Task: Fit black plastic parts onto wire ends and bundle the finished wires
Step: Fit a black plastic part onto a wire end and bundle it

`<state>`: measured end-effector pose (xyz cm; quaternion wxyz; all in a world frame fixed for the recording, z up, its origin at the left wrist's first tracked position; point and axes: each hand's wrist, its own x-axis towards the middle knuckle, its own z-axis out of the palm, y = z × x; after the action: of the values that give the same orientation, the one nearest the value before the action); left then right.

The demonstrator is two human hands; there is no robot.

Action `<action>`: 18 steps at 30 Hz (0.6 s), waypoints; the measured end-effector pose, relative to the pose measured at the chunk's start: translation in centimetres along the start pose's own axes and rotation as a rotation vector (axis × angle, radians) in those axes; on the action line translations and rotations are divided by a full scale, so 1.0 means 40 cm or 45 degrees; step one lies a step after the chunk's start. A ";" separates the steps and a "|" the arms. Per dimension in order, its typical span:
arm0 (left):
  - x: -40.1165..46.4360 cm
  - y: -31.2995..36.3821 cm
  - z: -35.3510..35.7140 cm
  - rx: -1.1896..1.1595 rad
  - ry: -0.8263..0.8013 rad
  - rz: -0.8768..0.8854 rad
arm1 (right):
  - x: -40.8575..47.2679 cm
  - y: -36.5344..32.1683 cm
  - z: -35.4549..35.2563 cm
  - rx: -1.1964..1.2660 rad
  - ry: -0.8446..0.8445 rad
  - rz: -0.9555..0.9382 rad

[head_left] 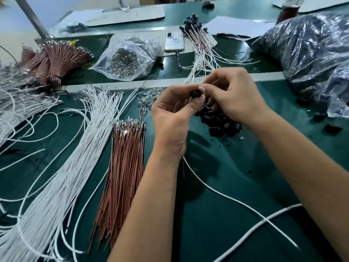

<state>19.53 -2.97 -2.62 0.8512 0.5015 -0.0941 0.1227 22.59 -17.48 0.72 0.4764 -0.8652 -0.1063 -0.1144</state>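
1. Above the green table's [236, 186] middle, the black plastic part [194, 94] sits pinched in the left hand [171, 118], bore facing right
2. The right hand [234, 95], just beside, has its fingers curled pinching a wire end toward it
3. The white wire [222, 195] trails toward the near edge

Person, two limbs in view: left hand [171, 118] and right hand [234, 95], both bare. No gloves, rings, watch or wristband visible. Forearms bare, entering frame from 5 and 6 o'clock (no sleeve edge shows anywhere along them). Fingernails short, unpainted where visible. No markings or tags seen.
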 end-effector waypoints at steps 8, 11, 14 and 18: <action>-0.013 -0.006 0.015 -0.081 -0.221 -0.107 | -0.115 0.039 -0.025 0.532 0.280 -0.155; -0.013 -0.009 0.014 -0.044 -0.214 -0.143 | -0.129 0.028 -0.027 0.686 0.272 -0.233; -0.012 -0.012 0.010 0.001 -0.215 -0.160 | -0.134 0.023 -0.033 0.616 0.241 -0.308; -0.010 -0.017 0.008 0.070 -0.189 -0.161 | -0.137 0.029 -0.033 0.464 0.211 -0.356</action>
<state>19.35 -3.63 -3.14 0.8340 0.5372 -0.1216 0.0337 17.60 -19.61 -1.17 0.6113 -0.7295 -0.2044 -0.2289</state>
